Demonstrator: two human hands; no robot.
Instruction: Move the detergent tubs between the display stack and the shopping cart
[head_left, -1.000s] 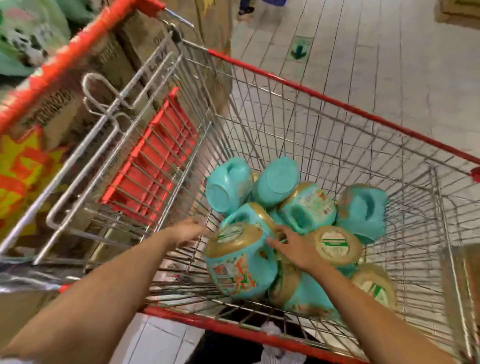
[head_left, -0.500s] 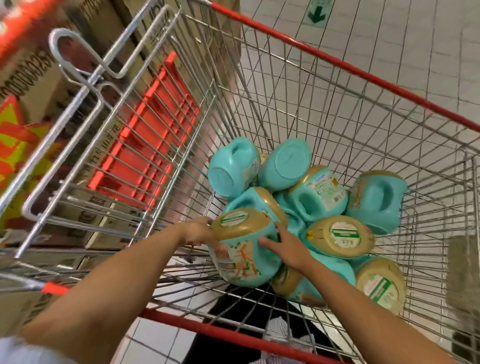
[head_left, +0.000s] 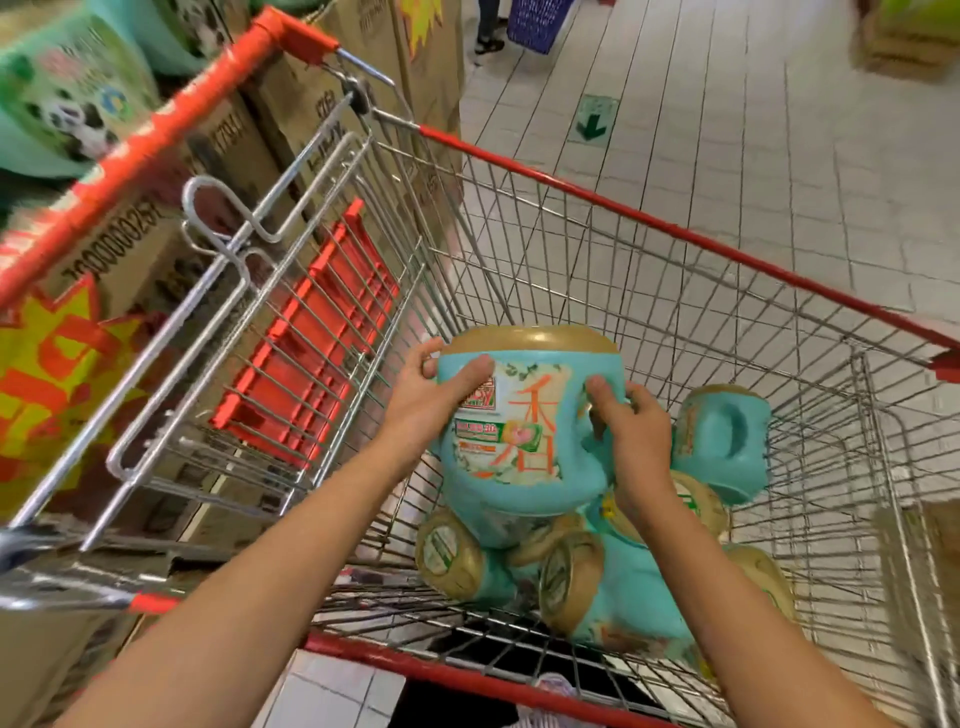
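Inside the shopping cart, above the pile, both hands hold one teal detergent tub upright with its gold lid on top. The left hand curls round its left side and the right hand grips its handle side. Beneath it, other tubs lie tumbled on the cart's wire floor. Beyond the cart's handle stand cardboard boxes.

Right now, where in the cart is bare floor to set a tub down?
Bare wire floor shows beside the red seat flap, left of the pile, and along the right wall of the shopping cart past the handled tub. The near middle is crowded with tubs under the held tub.
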